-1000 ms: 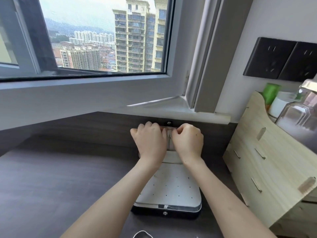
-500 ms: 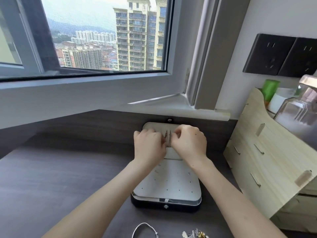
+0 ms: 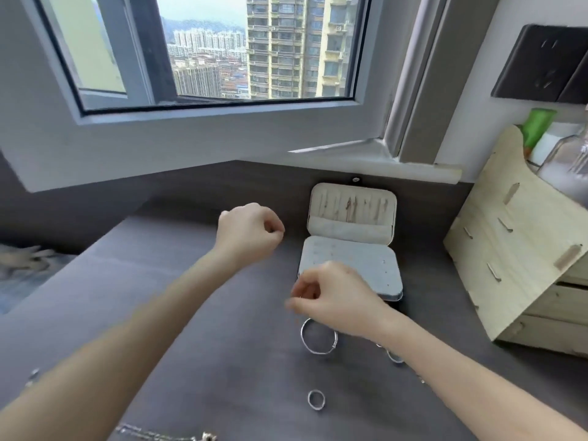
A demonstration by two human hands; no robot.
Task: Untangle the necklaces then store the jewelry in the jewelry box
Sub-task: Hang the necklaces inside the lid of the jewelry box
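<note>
Left hand (image 3: 251, 232), right hand (image 3: 337, 294) bare; forearms (image 3: 143, 329) bare to frame edge; right fingertips blurred.

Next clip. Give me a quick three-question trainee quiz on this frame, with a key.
1. True or false: the jewelry box stands open.
2. The silver bangle lies: A) inside the box; B) on the desk, in front of the box; C) on the wooden organizer.
3. Which overlaps the box in the view: the left hand or the right hand?
Key: 1 true; 2 B; 3 right hand.
</note>
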